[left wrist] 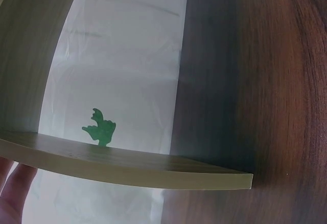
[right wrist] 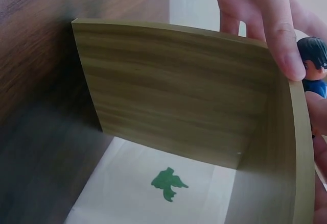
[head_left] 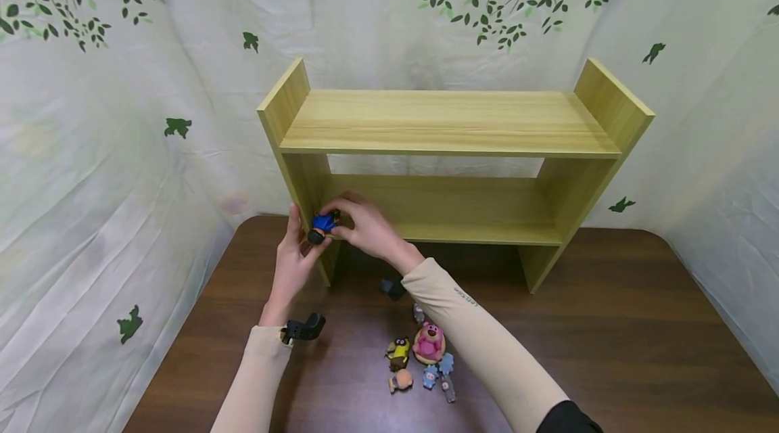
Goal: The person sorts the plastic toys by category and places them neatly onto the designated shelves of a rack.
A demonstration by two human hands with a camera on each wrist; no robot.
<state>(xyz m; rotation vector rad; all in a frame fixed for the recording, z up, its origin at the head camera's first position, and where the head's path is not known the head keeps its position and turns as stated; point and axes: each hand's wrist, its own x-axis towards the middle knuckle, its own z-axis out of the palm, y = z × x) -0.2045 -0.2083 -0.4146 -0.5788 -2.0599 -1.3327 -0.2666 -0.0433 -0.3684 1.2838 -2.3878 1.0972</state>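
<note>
At the left end of the lower board of a wooden shelf (head_left: 462,210), my right hand (head_left: 371,226) pinches a small figurine (head_left: 324,222) with dark hair and blue clothes. The figurine's head (right wrist: 312,50) tilts toward me in the head view. Close beside it is my left hand (head_left: 292,264), its fingers raised along the outside of the left side panel. The left thumb (right wrist: 288,55) lies against the board's front edge, right by the figurine's head. In the left wrist view, only fingertips (left wrist: 18,188) show below the panel edge.
Several small toys lie on the brown table (head_left: 608,352) in front: a pink bear (head_left: 429,343), a yellow-and-black figure (head_left: 398,353), a peach-coloured figure (head_left: 401,381) and small blue and grey ones (head_left: 430,376). The right sleeve (head_left: 481,331) passes close over them. Leaf-printed cloth (head_left: 377,20) hangs behind.
</note>
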